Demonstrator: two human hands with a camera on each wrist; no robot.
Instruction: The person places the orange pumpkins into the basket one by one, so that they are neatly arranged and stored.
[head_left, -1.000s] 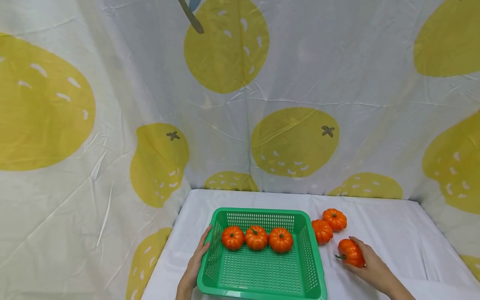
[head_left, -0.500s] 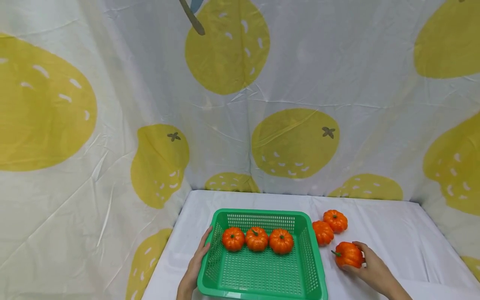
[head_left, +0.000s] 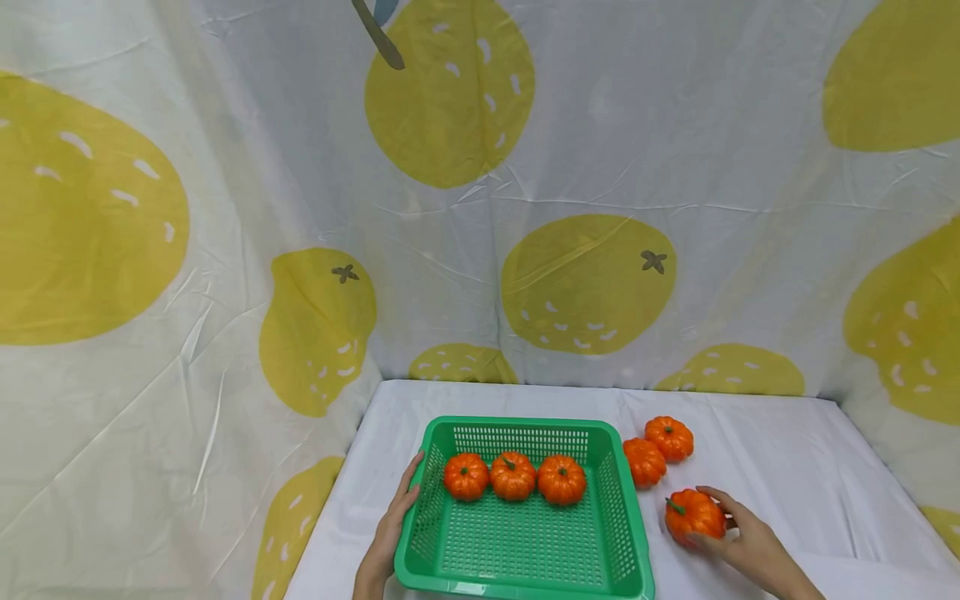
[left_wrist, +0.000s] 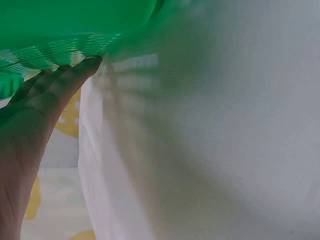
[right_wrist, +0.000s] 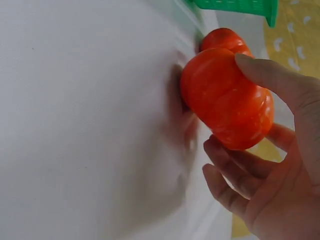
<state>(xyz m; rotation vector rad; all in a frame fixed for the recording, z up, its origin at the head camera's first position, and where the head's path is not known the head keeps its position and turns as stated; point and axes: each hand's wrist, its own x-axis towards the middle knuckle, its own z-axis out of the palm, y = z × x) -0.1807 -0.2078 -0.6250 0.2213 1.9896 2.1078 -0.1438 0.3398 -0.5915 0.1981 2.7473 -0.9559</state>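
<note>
I have the right hand (head_left: pixel 746 546) pinching a pumpkin (head_left: pixel 693 517) to the right of the basket (head_left: pixel 521 542); only the right wrist view shows me a finger bent clear of it. The left hand (head_left: pixel 392 523), fingers nearly straight, touches the basket's left side. Three pumpkins (head_left: pixel 513 477) sit inside; two more pumpkins (head_left: pixel 669 439) lie far right.

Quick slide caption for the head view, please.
Three orange pumpkins in a green basket, two beside it, and a sixth held in the right grip.
</note>
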